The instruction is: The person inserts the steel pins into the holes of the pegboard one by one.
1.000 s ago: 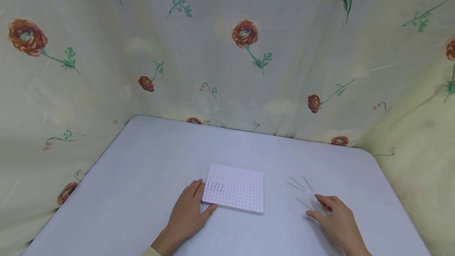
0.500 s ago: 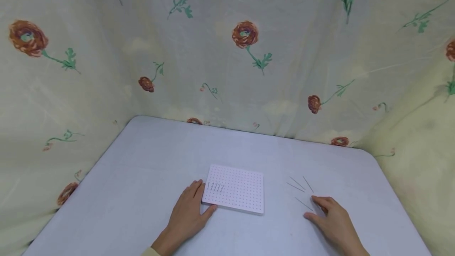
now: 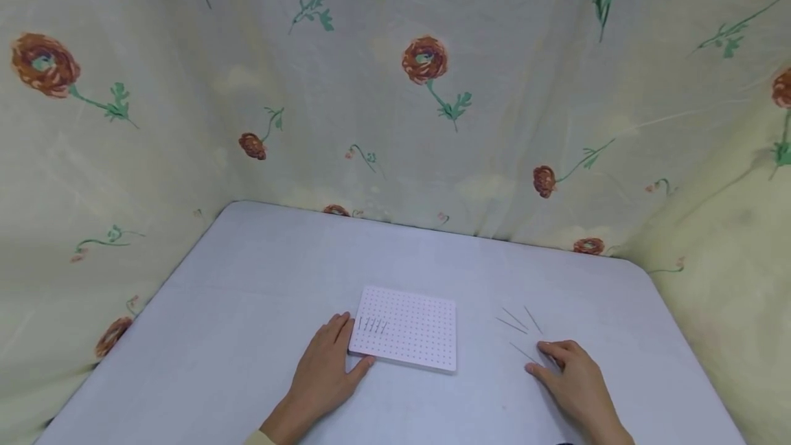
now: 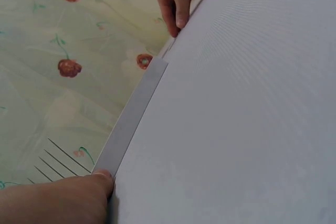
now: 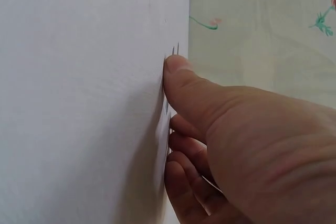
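A white board [image 3: 420,328] dotted with small holes lies on the table. Several thin dark pins [image 3: 373,325] stand in a row near its left side. My left hand [image 3: 323,366] lies at the board's front-left corner, its straight fingers along the left edge and its thumb against the front edge. Right of the board, several thin loose pins [image 3: 511,325] lie on the table. My right hand [image 3: 575,380] rests low beside them, thumb and index fingertip a little apart. One pin [image 3: 522,352] runs up to the gap between them; its near end is hidden.
The white tabletop [image 3: 296,253] has rounded far corners. A pale curtain [image 3: 482,88] printed with red flowers hangs behind it and down both sides.
My right hand has drawn slightly nearer and to the left, its thumb now by the nearest loose pin. A short pin end at the index fingertip no longer shows. My left hand stays put.
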Demonstrator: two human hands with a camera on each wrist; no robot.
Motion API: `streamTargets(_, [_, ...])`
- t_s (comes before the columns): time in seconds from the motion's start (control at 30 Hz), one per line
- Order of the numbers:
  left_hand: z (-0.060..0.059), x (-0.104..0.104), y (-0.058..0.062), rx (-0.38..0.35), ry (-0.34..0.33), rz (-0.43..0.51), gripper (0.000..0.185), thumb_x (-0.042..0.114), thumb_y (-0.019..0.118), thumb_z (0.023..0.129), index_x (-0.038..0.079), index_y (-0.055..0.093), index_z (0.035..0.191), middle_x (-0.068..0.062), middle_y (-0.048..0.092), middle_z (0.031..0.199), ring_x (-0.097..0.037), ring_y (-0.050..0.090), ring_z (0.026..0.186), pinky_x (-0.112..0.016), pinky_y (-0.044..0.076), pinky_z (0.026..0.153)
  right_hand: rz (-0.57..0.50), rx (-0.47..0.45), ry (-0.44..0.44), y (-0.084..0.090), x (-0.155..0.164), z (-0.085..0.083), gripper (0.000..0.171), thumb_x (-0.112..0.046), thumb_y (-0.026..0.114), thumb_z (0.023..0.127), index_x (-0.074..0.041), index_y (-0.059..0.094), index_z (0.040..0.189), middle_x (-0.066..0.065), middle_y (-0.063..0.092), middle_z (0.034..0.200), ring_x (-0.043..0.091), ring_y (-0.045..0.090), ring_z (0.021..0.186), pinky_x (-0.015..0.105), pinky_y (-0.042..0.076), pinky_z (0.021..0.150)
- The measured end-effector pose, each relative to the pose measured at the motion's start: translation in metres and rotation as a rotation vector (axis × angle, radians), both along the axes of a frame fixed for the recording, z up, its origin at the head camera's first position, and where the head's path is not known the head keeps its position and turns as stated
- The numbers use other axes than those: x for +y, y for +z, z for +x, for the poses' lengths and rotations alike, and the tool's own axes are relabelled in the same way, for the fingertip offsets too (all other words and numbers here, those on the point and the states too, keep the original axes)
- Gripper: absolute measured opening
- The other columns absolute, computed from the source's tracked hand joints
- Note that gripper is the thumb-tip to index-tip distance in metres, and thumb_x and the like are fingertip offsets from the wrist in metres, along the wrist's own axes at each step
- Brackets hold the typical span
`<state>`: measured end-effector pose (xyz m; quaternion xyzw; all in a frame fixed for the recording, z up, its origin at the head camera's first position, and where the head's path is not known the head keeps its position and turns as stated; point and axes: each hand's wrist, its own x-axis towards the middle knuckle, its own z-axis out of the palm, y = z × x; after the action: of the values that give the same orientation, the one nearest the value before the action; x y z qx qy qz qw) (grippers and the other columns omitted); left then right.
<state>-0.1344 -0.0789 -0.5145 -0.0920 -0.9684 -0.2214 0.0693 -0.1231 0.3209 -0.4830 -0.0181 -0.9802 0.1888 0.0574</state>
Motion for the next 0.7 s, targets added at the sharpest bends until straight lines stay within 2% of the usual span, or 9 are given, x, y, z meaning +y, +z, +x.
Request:
streamTargets(0.23, [0.0005, -0.0017, 0.0017, 0.003, -0.008, 0.011, 0.078, 0.055, 0.06, 0.085, 0.005, 0.042, 0.141, -0.012, 0.038, 0.149, -0.03, 0.031, 0.141, -0.045, 0.027, 0.117, 0.009, -0.024, -0.011, 0.0034, -0.0032, -0.0014, 0.047, -0.033, 0.077, 0.077, -0.002, 0.069, 0.111, 0.014, 0.063, 0.1, 0.029, 0.061, 0.088, 0.046, 0.049, 0.073])
streamTargets(0.53, [-0.0001, -0.0011, 0.0018, 0.005, -0.004, 0.007, 0.078, 0.054, 0.061, 0.084, 0.004, 0.042, 0.141, -0.013, 0.038, 0.149, -0.03, 0.031, 0.141, -0.046, 0.027, 0.116, 0.003, 0.085, -0.016, 0.005, -0.0073, 0.0002, 0.026, -0.023, 0.077, 0.077, -0.008, 0.076, 0.097, 0.005, 0.066, 0.09, 0.026, 0.063, 0.081, 0.042, 0.049, 0.071])
streamTargets(0.7, [0.0003, -0.0011, 0.002, -0.001, -0.002, 0.003, 0.078, 0.055, 0.061, 0.084, 0.005, 0.042, 0.141, -0.012, 0.038, 0.149, -0.03, 0.031, 0.141, -0.046, 0.027, 0.116, -0.007, 0.091, -0.033, 0.0048, -0.0088, 0.001, 0.015, -0.02, 0.076, 0.078, -0.011, 0.077, 0.09, 0.006, 0.069, 0.089, 0.031, 0.065, 0.085, 0.046, 0.049, 0.075])
